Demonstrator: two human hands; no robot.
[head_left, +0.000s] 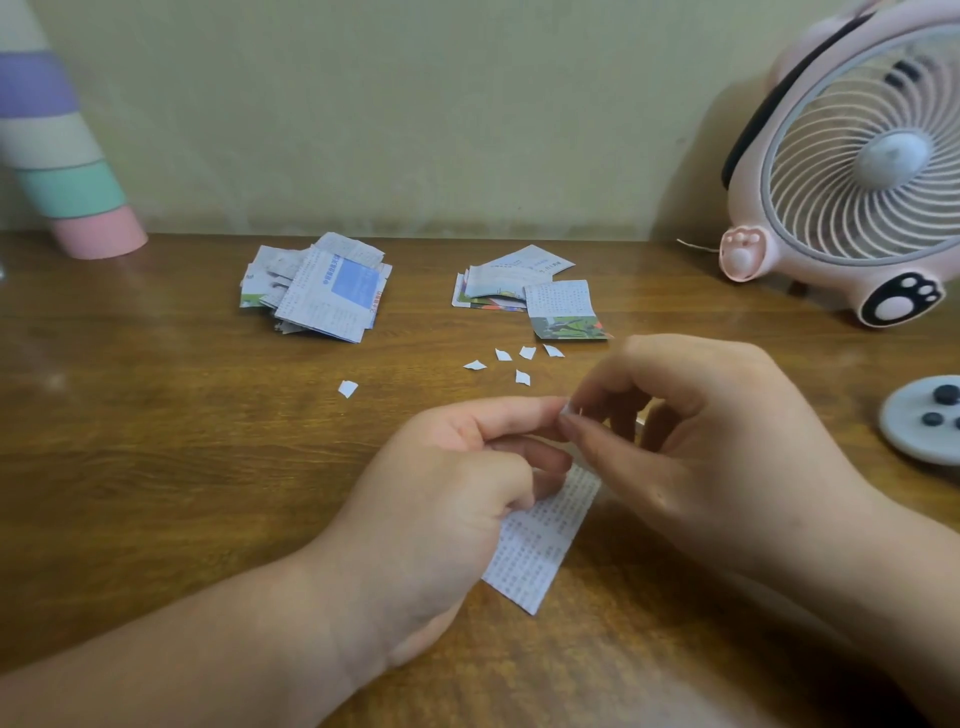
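One narrow, text-covered strip pinched by left hand and right hand

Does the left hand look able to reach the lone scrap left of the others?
Likely yes, once freed: the left hand pinches the paper strip, but bare table lies between it and the lone scrap.
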